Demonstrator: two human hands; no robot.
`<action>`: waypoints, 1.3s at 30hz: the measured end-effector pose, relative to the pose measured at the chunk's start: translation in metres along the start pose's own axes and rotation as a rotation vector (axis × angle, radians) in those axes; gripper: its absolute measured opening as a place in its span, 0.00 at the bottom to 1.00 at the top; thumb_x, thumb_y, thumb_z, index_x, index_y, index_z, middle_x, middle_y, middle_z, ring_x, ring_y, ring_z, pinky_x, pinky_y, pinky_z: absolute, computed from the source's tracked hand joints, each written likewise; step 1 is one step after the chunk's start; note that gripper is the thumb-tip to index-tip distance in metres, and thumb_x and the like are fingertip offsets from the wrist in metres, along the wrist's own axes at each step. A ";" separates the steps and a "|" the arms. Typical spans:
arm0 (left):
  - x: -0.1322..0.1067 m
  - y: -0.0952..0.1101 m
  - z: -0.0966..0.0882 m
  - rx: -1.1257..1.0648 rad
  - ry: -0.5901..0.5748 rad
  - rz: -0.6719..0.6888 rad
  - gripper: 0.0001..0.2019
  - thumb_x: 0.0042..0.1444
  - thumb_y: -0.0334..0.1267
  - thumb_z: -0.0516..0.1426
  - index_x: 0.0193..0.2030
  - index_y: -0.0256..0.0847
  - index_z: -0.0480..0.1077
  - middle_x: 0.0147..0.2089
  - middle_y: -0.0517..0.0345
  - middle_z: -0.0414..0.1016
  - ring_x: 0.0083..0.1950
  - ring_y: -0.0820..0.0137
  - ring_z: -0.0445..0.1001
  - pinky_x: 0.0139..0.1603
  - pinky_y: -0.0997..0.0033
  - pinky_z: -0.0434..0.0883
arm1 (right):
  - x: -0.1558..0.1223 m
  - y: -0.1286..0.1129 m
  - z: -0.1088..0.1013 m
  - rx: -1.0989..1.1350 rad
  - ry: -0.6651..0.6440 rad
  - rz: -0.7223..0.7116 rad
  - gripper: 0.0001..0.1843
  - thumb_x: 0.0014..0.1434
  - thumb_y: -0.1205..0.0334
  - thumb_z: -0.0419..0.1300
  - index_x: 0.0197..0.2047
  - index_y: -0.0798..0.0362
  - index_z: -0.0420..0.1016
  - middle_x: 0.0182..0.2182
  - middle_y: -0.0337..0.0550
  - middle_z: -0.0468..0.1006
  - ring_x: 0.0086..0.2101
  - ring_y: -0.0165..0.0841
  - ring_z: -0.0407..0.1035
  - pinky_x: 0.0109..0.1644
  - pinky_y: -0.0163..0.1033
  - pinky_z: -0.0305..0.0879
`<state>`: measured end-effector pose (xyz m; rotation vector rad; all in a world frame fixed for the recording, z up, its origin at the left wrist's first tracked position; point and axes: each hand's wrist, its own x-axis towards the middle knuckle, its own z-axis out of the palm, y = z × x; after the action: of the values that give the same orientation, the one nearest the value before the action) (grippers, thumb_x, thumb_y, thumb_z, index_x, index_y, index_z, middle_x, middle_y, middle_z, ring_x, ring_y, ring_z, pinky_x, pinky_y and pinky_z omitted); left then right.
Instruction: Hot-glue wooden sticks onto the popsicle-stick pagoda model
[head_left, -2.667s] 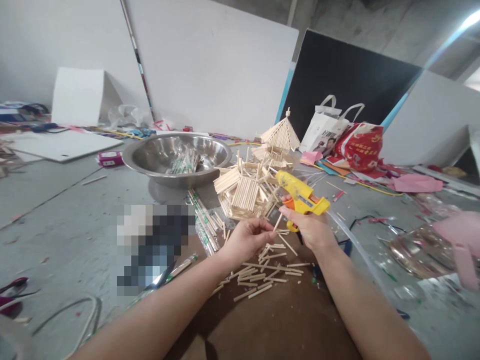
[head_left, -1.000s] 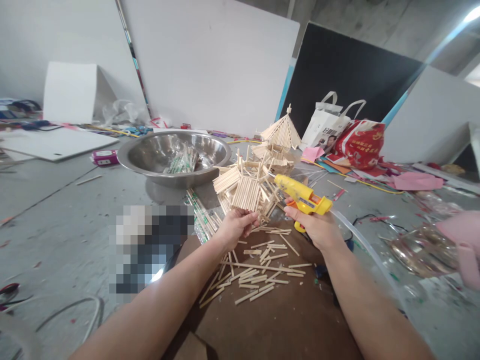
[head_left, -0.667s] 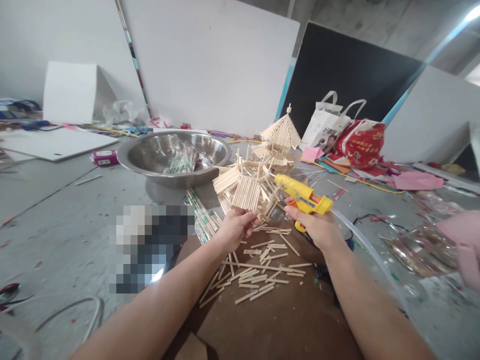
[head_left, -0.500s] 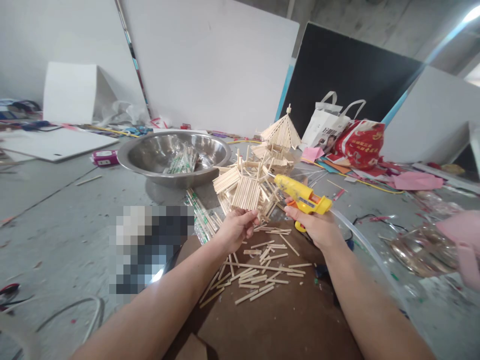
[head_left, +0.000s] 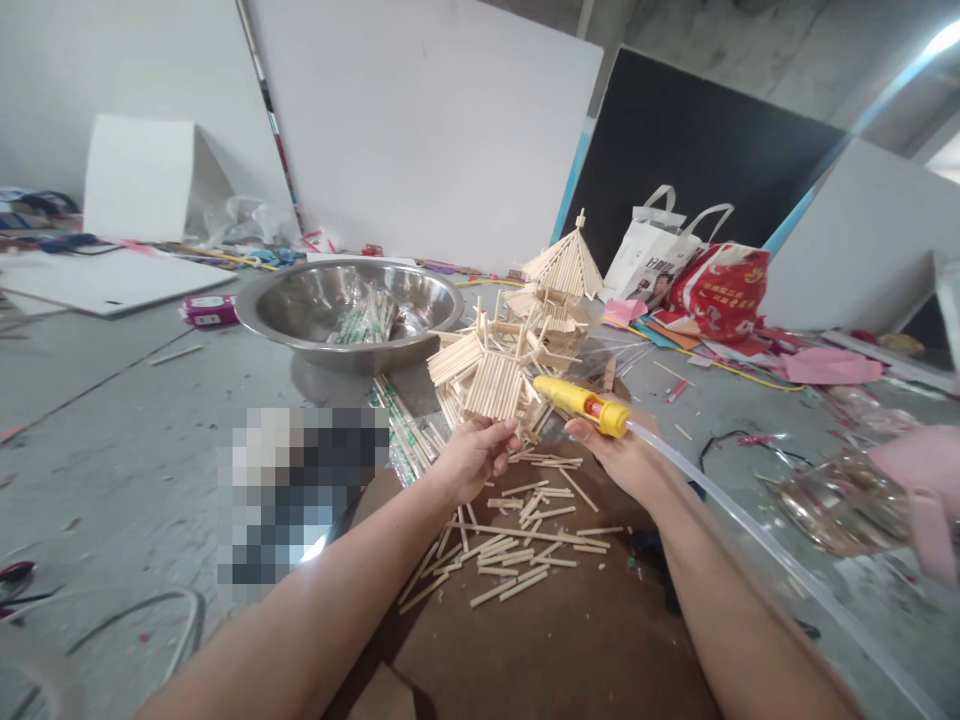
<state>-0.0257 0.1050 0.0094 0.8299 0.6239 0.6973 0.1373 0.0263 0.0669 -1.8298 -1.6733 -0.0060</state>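
Observation:
My right hand (head_left: 626, 458) is closed around a yellow hot glue gun (head_left: 574, 397), with a long clear glue stick (head_left: 750, 525) trailing from its rear. The gun's nozzle points left, at the right edge of a slatted roof panel on a wooden-stick model building (head_left: 495, 385). At the panel's lower edge, my left hand (head_left: 480, 460) pinches the model between thumb and fingers; the exact grip is partly hidden. Behind stands a tiered section with a pointed stick roof (head_left: 566, 262). Short cut sticks (head_left: 517, 545) lie scattered on the brown board (head_left: 570, 640) below my hands.
A steel basin (head_left: 262, 318) holding wrapped stick bundles stands left of the model. More wrapped sticks (head_left: 401, 430) lie beside it. White (head_left: 637, 250) and red bags (head_left: 724, 290), coloured paper and a crumpled golden plastic piece (head_left: 825, 505) are on the right. A pale cable (head_left: 187, 620) curls at lower left.
The glue gun has swung left and down, and its rear end now faces me more. Its nozzle is closer to the roof panel's right edge. My left hand stays in place.

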 end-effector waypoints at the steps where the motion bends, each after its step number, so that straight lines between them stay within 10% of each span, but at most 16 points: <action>1: 0.000 0.000 0.000 -0.006 -0.003 -0.010 0.10 0.43 0.39 0.58 0.24 0.35 0.62 0.20 0.64 0.66 0.13 0.84 0.57 0.11 0.83 0.47 | 0.000 0.000 0.001 -0.010 0.007 -0.014 0.18 0.47 0.44 0.52 0.27 0.50 0.70 0.28 0.43 0.75 0.32 0.37 0.68 0.30 0.37 0.57; 39: -0.001 -0.002 -0.004 -0.051 -0.105 -0.024 0.11 0.41 0.38 0.59 0.24 0.35 0.60 0.19 0.64 0.66 0.13 0.85 0.56 0.13 0.83 0.49 | -0.002 -0.004 0.006 -0.191 0.102 -0.025 0.21 0.47 0.41 0.49 0.27 0.52 0.65 0.21 0.41 0.72 0.22 0.32 0.64 0.24 0.33 0.53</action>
<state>-0.0288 0.1056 0.0057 0.8048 0.5184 0.6409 0.1311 0.0274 0.0633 -1.9128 -1.6719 -0.2742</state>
